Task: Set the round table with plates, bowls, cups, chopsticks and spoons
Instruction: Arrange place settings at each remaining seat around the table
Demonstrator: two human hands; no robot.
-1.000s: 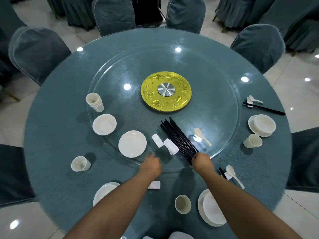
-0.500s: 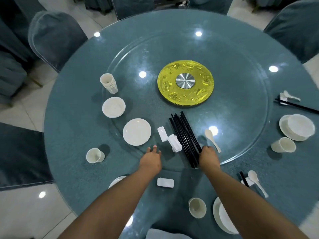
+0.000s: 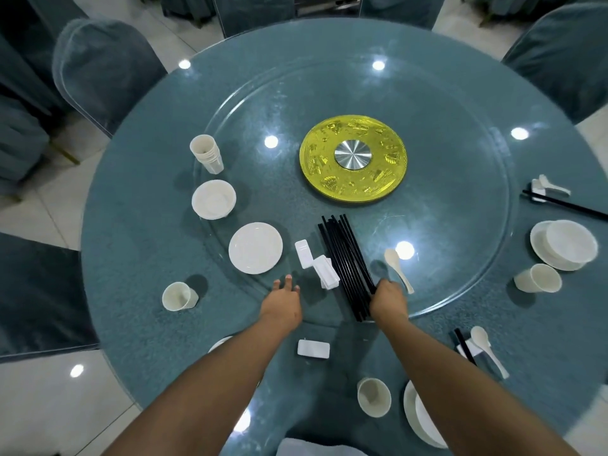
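since a second ago the left hand (image 3: 282, 302) has opened, fingers spread flat at the glass turntable (image 3: 460, 103) rim; the right hand (image 3: 387, 299) still grips the near end of the black chopstick bundle (image 3: 345, 261). glossy white ware on the glass: one round plate (image 3: 255, 247), one bowl (image 3: 214, 199), one cup stack (image 3: 206, 153), one spoon (image 3: 398, 269)

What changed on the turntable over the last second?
Little: the left hand opened its fingers near the white rests. The right hand stays on the black chopsticks' near end. Plate, bowl, cups and spoon kept their places.
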